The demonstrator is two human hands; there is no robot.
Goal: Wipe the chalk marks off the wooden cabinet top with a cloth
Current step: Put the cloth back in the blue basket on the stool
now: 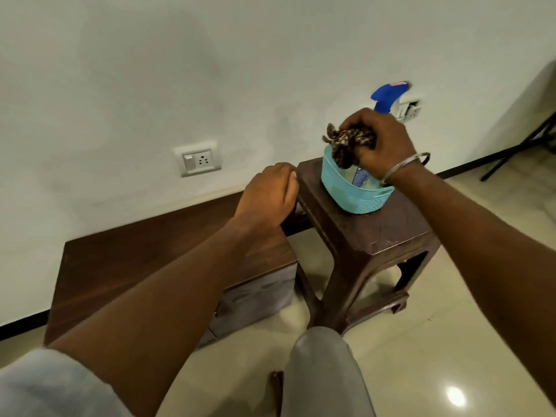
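At frame right the cloth (350,144) is gripped over the basket (352,197) by the right hand (382,142); the left hand (267,192) is empty, loosely curled; the cabinet top (144,266) is unwiped.

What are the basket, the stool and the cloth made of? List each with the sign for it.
Basket: apparently moulded plastic, matte turquoise, with ribbed woven-look walls.
Stool: likely dark brown plastic, slightly glossy, with rounded one-piece legs; wood cannot be ruled out.
Cloth: soft patterned fabric, crumpled in the right hand.

Right hand (380,139) grips cloth (349,141) over basket (352,192).
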